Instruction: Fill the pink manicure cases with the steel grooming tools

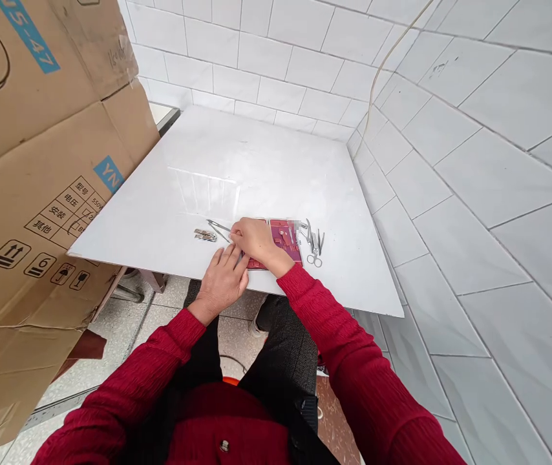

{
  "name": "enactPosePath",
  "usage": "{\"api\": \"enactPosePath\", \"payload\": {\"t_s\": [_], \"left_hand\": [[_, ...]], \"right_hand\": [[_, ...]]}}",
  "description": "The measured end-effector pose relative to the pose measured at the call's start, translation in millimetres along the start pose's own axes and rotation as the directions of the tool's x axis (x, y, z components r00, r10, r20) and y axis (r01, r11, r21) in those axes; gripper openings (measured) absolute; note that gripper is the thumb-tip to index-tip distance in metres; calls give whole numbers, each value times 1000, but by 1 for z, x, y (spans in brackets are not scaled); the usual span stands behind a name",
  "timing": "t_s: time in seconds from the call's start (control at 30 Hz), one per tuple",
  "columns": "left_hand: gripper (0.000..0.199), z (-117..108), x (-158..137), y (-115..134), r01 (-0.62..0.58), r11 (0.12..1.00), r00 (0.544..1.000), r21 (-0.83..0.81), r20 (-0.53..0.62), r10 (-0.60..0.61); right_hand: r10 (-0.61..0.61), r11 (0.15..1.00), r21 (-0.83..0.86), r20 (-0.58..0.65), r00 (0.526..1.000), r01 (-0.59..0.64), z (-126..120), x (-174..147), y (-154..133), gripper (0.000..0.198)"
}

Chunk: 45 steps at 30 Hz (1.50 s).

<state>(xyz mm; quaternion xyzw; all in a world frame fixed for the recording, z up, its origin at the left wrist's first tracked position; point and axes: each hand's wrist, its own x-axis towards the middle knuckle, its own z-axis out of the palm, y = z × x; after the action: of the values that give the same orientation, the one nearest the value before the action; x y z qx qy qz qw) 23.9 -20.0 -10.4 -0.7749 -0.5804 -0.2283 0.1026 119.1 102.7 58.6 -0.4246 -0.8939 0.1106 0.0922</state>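
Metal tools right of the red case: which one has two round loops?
The scissors, loops toward you; the other tools beside them show none.

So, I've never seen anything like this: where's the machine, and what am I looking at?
There's no machine at work here, just a person's two bare hands. The single picture comes from a camera worn on the head, looking forward and down, so the red sleeves reach away from you.

On the white tabletop lies an open red case. The left hand and right hand meet at its left side, fingertips close together. The right fingers look pinched, but whether they hold something is too small and covered to tell.

Small metal tools lie on both sides: what look like nail clippers on the left, scissors among others on the right. A big cardboard box stands at far left.
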Motion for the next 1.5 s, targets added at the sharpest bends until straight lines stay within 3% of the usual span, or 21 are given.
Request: {"api": "enactPosePath", "payload": {"t_s": [0.33, 0.73, 0.87, 1.03, 1.1, 1.2, 1.27, 1.33, 1.4, 1.5], "left_hand": [[32, -3, 0, 0, -15, 1000, 1000, 19, -10, 15], [39, 2, -3, -1, -24, 999, 998, 49, -57, 27], [41, 2, -3, -1, -18, 999, 999, 47, -43, 20], [40, 1, -3, 0, -17, 999, 999, 49, -28, 19], [40, 1, -3, -1, -20, 998, 999, 56, -34, 21], [40, 2, -3, -1, -21, 998, 999, 56, -35, 23], [40, 2, -2, -1, -18, 999, 999, 48, -29, 20], [40, 3, -2, -2, -17, 999, 999, 39, -28, 19], [40, 3, -1, -2, -20, 999, 999, 34, -27, 21], [40, 2, 0, -1, -22, 999, 999, 37, -27, 23]], "right_hand": [[5, 958, -283, 145, 989, 37, 2, 34, -42, 19], [27, 946, -316, 289, 957, 69, -5, 35, -43, 26], [51, 971, -238, 242, 969, 8, -11, 28, -32, 24], [65, 983, 165, 104, 992, -82, -11, 24, -1, 14], [116, 905, 402, 80, 990, -139, -8, 22, 13, 9], [204, 651, 725, 117, 972, -223, -1, 16, 31, 6], [232, 480, 846, 131, 964, -230, 1, 10, 41, 9], [248, 374, 904, 120, 961, -209, 1, 3, 51, 18], [269, 339, 921, 99, 958, -190, 0, -5, 62, 31], [292, 371, 911, 68, 954, -178, -3, -13, 75, 47]]}}
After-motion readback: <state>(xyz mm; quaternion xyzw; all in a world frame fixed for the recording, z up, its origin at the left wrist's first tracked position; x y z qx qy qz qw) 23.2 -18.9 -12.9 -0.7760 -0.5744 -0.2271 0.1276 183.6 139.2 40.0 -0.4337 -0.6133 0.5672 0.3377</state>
